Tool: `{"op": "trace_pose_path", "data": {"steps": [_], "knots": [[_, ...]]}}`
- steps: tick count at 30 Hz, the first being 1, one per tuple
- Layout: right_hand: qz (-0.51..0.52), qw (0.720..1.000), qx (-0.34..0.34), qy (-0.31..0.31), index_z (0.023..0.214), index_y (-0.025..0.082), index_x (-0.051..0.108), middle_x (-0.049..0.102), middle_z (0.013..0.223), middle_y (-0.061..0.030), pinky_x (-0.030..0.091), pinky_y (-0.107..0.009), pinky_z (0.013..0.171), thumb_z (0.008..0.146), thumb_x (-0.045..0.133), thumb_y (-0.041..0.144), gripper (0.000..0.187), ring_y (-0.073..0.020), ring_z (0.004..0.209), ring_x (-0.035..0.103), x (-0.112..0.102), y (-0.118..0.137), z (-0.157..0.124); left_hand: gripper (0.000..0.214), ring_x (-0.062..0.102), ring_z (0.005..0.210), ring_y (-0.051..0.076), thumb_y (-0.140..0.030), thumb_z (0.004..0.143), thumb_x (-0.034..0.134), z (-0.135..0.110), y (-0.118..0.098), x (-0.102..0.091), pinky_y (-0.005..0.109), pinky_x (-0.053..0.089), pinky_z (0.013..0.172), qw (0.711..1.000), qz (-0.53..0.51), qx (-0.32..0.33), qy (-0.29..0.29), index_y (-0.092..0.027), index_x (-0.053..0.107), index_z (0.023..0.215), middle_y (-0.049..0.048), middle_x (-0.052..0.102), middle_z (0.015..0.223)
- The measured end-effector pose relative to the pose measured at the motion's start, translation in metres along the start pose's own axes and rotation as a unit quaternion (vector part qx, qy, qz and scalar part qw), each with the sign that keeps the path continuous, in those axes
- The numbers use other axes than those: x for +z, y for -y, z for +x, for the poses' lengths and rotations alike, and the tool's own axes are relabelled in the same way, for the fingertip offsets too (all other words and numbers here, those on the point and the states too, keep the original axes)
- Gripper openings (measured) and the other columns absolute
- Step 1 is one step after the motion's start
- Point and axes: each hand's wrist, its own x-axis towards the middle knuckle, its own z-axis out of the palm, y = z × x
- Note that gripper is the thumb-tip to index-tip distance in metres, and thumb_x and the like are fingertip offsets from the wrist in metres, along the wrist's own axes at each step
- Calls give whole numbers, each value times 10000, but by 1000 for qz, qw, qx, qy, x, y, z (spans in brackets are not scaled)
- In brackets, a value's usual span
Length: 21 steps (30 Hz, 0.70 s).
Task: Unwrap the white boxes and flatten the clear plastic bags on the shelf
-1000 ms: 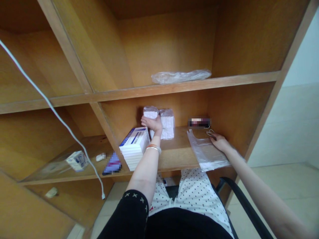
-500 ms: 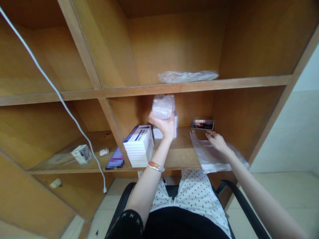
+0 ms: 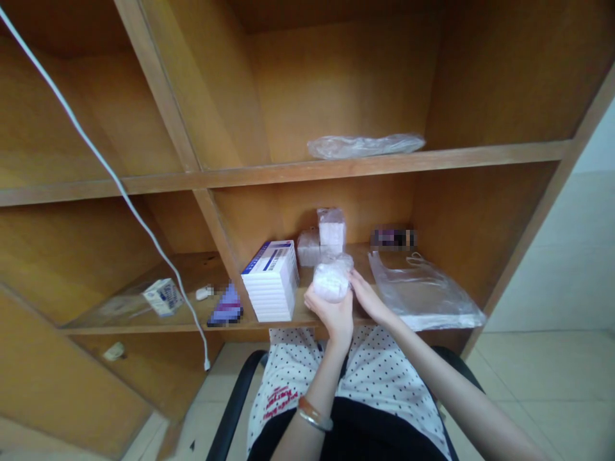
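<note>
A white bundle wrapped in clear plastic is held just above the front of the lower shelf. My left hand is closed around its lower left side. At its right side, my right hand presses its fingers against the plastic. Behind the bundle stand more white wrapped packs, a taller one and a lower one beside it. To the left is a neat stack of white and blue boxes. Flat clear plastic bags lie to the right, over the shelf edge.
A phone-like object, partly blurred, lies at the back right. Crumpled plastic rests on the upper shelf. The left compartment holds a small box and a purple item. A white cable hangs across the left side.
My left hand has brought the wrapped bundle from the back of the shelf down towards me. My right hand has left the plastic bags and moved left onto the bundle.
</note>
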Motion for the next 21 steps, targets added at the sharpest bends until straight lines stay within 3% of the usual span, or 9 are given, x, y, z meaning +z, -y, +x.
{"op": "trace_pose_path", "data": {"steps": [3,6,9,12,14,17,19,21], "knots": [[7,1000,11,-10,1278,210,539,570,1320,-59,334,-400,1081,873,475,464,481,-231,1224,507,-3,3,-2,657,461,1055,285,-255,587,745,-6,-3,2,455,376,938,998,50,-13,39,-184,400,1142,94,486,1084],[-31,999,16,-20,1285,207,529,534,1359,-63,317,-400,1090,825,557,397,498,-236,1250,483,-15,5,1,697,465,1078,327,-300,576,754,-12,-8,3,485,369,935,990,96,-32,100,-169,393,1158,124,490,1084],[-84,996,9,-30,1309,198,517,498,1392,-78,299,-411,1100,795,591,371,547,-248,1290,444,-29,6,5,735,469,1122,323,-330,578,764,-9,-11,3,470,365,958,988,58,-10,141,-183,396,1197,133,508,1136],[-123,992,-34,-9,1220,191,593,570,1312,-86,331,-415,1071,790,585,334,454,-250,1228,502,-41,9,10,668,471,1169,286,-278,587,761,13,-10,2,437,354,1003,980,-8,44,195,-211,461,1180,110,513,1220],[-144,988,-53,12,1084,180,658,647,1180,-88,378,-415,1018,794,566,306,330,-249,1121,570,-45,12,13,537,492,1176,262,-264,638,735,36,-9,4,416,352,1023,957,-59,51,281,-206,536,1133,96,555,1211],[-157,985,-62,36,985,167,662,679,1046,-85,439,-389,909,799,547,291,251,-233,975,612,-45,15,16,399,554,1137,230,-268,761,642,68,-5,12,377,406,988,910,-147,-42,385,-178,572,1144,112,595,1219],[-165,983,-77,34,977,164,639,667,1020,-79,446,-368,870,795,552,288,237,-220,933,606,-43,16,17,377,579,1112,238,-204,740,653,79,-3,17,375,427,971,900,-136,-61,410,-152,602,1110,127,620,1195],[-183,978,-99,21,932,165,622,657,970,-67,436,-356,860,795,555,291,198,-209,903,595,-39,17,17,350,600,1076,245,-135,702,665,79,-3,19,377,442,952,911,-103,-44,398,-141,633,1050,128,653,1136]]}}
